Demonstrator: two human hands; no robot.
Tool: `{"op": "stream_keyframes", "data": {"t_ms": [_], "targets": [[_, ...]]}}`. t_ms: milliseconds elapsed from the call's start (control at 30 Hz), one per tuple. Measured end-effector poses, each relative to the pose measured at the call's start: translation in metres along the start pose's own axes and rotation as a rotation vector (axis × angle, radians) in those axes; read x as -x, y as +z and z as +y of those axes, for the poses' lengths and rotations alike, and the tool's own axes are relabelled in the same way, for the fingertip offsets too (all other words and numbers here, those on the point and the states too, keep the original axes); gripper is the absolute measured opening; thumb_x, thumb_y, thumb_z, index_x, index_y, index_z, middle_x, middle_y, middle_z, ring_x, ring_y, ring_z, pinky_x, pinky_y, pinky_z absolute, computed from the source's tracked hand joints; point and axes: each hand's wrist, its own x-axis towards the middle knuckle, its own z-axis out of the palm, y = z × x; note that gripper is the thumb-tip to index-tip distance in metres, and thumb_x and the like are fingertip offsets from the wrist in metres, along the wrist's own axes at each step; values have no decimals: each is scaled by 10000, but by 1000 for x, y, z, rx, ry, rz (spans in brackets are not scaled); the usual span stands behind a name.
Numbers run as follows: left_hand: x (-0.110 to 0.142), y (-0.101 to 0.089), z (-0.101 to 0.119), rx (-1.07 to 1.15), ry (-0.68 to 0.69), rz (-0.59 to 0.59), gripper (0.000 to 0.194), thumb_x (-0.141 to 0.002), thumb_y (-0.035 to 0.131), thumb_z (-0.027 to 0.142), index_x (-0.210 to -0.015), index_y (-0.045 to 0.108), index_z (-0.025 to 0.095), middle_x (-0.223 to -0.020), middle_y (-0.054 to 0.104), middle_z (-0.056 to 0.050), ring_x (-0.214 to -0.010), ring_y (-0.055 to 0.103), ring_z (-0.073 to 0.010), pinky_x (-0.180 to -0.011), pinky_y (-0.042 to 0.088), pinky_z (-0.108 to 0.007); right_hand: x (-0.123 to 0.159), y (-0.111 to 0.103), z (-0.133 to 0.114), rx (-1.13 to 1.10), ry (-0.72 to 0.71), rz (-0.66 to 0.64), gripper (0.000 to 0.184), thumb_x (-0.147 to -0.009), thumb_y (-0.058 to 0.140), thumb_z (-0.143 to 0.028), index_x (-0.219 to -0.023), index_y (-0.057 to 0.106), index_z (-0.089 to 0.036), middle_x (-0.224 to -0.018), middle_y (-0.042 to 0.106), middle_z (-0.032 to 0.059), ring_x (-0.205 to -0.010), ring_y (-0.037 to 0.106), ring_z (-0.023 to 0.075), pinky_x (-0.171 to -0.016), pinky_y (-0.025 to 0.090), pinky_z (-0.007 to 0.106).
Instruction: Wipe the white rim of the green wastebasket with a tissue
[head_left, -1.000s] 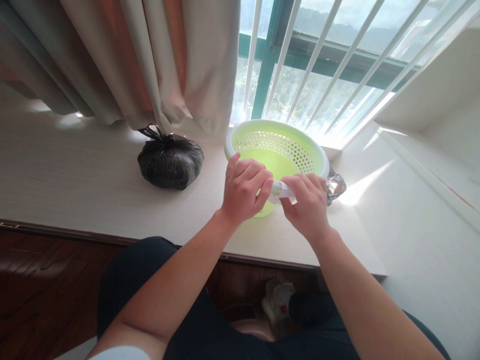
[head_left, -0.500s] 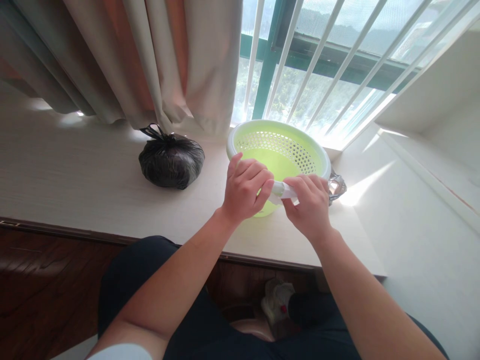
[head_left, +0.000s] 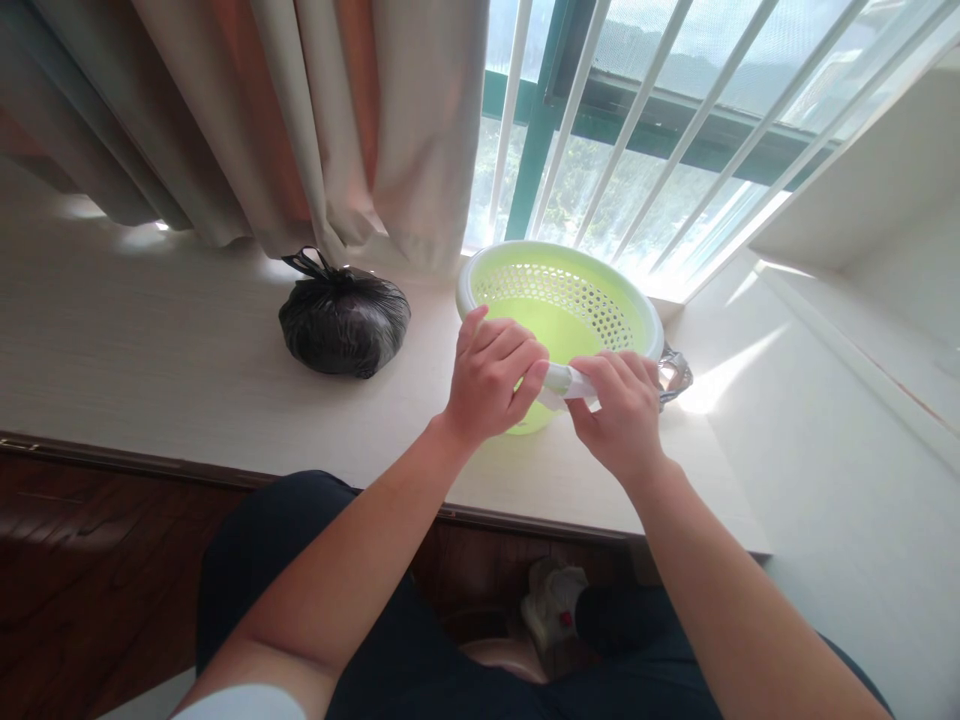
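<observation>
You face a barred window (head_left: 645, 140) past the far edge of the pale ledge (head_left: 150, 340); beige curtains (head_left: 424, 130) hang along that edge's left part. Sunlight (head_left: 727, 375) glares beside the right edge; dark wooden floor (head_left: 75, 560) lies below the near one.

From the fingers (head_left: 516, 342) of the left hand (head_left: 491, 388) back to the sleeve, the left arm (head_left: 382, 530) was bare, and farthest from those fingers a pale, nearly white sleeve (head_left: 244, 704) showed only its smooth, curved edge. The right hand (head_left: 621, 415) and the right forearm (head_left: 712, 545) behind its fingers were bare too. Lower than both sets of fingers came dark navy, almost black trousers (head_left: 277, 530), plain and smooth. Below the fingers, at the end of a dark trouser leg (head_left: 622, 615), was a whitish shoe (head_left: 550, 603) with a small red mark (head_left: 565, 619) on it; its finer details were blurred in shadow.
</observation>
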Motion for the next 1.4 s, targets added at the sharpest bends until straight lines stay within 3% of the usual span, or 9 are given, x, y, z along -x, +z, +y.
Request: {"op": "stream_keyframes", "data": {"t_ms": [1400], "targets": [[-1,-1,-8,8,20,-35,338,-1081,385,339,-914,665,250,-967,727,-18,-1107,657,-227,-1281,310,-509,2,-1,3,-19,12,-14,74,-995,602,-235,-1065,623,-249,-895,698,32,-850,575,248,-841,373,395]]}}
